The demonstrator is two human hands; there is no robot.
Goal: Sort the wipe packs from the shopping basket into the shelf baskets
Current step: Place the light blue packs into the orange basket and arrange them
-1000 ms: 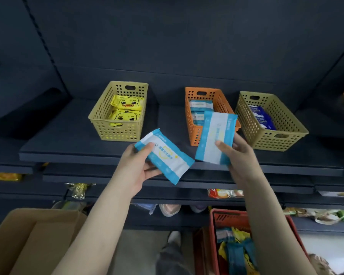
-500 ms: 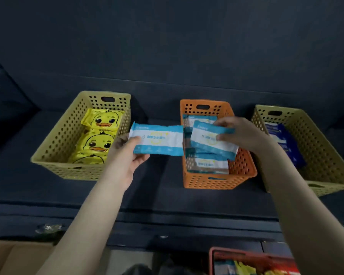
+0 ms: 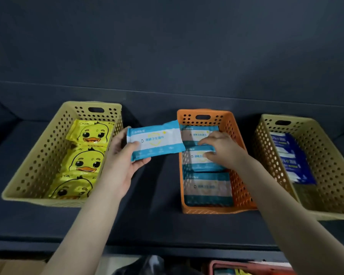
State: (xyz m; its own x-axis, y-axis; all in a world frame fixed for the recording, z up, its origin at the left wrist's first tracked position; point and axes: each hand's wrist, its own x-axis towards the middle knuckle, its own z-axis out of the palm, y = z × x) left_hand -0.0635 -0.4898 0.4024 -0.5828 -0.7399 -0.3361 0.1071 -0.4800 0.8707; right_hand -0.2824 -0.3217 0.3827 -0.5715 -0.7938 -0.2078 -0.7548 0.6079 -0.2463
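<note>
Gripping one blue-and-white plastic wipe pack (image 3: 155, 141), left hand (image 3: 119, 161); right hand (image 3: 224, 149) pinches middle pack (image 3: 197, 165) of three in orange perforated basket (image 3: 237, 175) — two tan baskets (image 3: 40, 155) (image 3: 326, 175), dark shelf (image 3: 163, 221).

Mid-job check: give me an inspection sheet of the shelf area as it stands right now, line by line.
Surface: dark shelf carrying three perforated baskets in a row.
Job's things: duck packs in the left yellow basket; blue-and-white packs in the orange basket; dark blue packs in the right yellow basket; red shopping basket rim at the bottom edge.
Clutter: nothing seen.
Hands: left hand grips a loose blue-and-white pack between the left and orange baskets; right hand pinches the middle pack inside the orange basket.
Cables: nothing seen.
Surroundings: dark back panel; cardboard box corner at lower left.
</note>
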